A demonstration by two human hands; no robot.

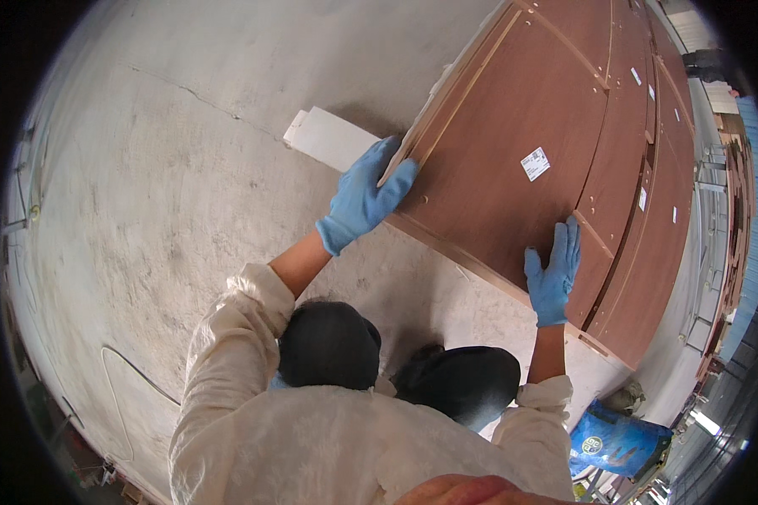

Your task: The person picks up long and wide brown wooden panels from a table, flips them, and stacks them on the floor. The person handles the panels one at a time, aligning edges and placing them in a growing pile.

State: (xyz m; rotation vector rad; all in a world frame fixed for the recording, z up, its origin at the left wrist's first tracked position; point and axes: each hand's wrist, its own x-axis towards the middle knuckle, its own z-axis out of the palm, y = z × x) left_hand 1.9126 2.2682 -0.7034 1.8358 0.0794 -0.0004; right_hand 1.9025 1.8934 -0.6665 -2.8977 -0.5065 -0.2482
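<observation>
A stack of reddish-brown wood panels (514, 109) reaches from the middle of the view to the upper right. White labels and small round holes mark its panels. My left hand (366, 194), in a blue glove, grips the near left corner. Its thumb lies over the top face and its fingers run along the side edge; their tips are partly hidden. Against the top face near the front edge rests my right hand (552, 273), also gloved in blue, fingers stretched out flat. A long white block (333, 139) lies on the floor beside my left hand.
Below my arms are my dark-clothed knees (328, 345). A blue printed sack (619, 442) stands at the lower right. A thin pale cable (114, 396) curves over the concrete floor (168, 185) at left. More stacked boards (737, 219) stand along the far right.
</observation>
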